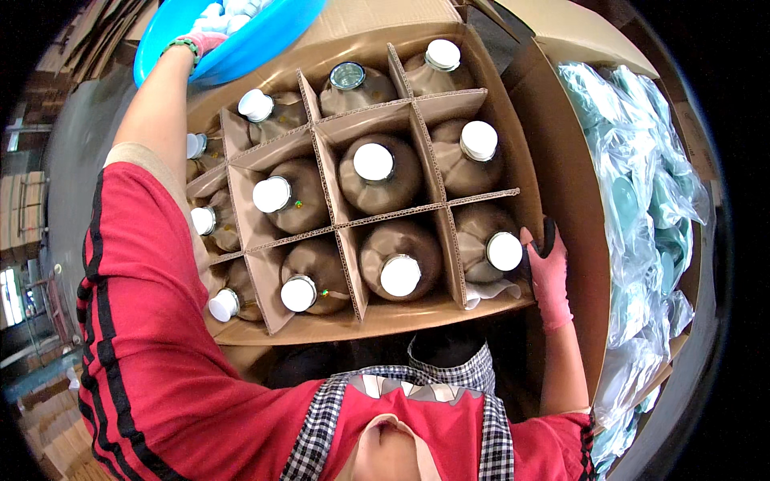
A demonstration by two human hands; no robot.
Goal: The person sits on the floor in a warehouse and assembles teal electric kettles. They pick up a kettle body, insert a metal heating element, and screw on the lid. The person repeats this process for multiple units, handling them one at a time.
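Observation:
My left hand (207,40), in a pink glove with a band at the wrist, reaches into a blue basin (164,48) at the upper left. It is among white caps (238,11), and its fingers are mostly hidden. At the right edge of a cardboard box (513,120), my right hand (549,276), also gloved in pink with a dark fingertip, rests with thumb and finger apart. Beside it a large clear bottle (479,224) wears a white cap (504,252). Several similar bottles stand in the box's compartments; one bottle (347,78) in the far row has an uncapped mouth.
Cardboard dividers (377,216) separate the bottles. To the right stands another open carton (573,200) holding pale green items in clear plastic bags (634,208). Flattened cardboard (92,36) is stacked at the far left.

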